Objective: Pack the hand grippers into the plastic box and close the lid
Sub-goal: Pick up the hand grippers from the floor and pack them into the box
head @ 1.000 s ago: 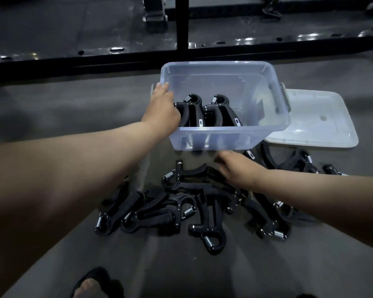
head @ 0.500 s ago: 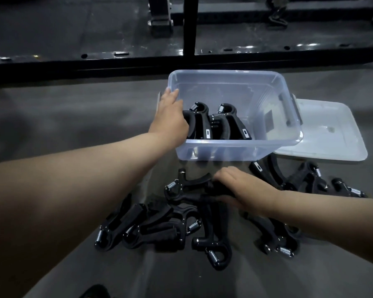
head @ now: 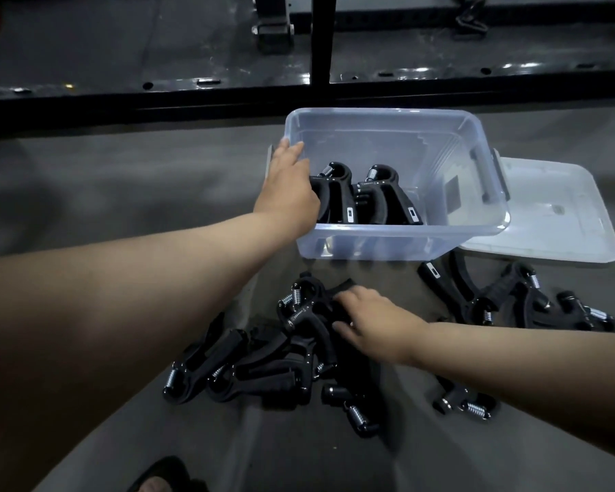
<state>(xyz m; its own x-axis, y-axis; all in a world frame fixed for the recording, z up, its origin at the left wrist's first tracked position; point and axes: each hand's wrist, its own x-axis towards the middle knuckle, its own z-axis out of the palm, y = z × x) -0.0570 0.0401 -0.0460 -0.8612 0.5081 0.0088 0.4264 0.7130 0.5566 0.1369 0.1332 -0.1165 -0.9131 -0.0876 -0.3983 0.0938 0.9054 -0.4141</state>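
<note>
Both hands out over the grey floor (head: 103, 193), one at the box and one in the pile.
The left hand (head: 288, 188) reaches to centre frame, fingers straight and flat against the left wall of the clear rectangular plastic box (head: 405, 229), where two black hand grippers (head: 341, 195) stand upright side by side. The right hand (head: 375, 321), lower centre, is palm down with fingers curled round the handle of a black spring-loaded hand gripper (head: 300, 312) atop the loose pile of black grippers (head: 256, 371). The flat translucent white lid (head: 554, 214) lies off, just right of the box.
</note>
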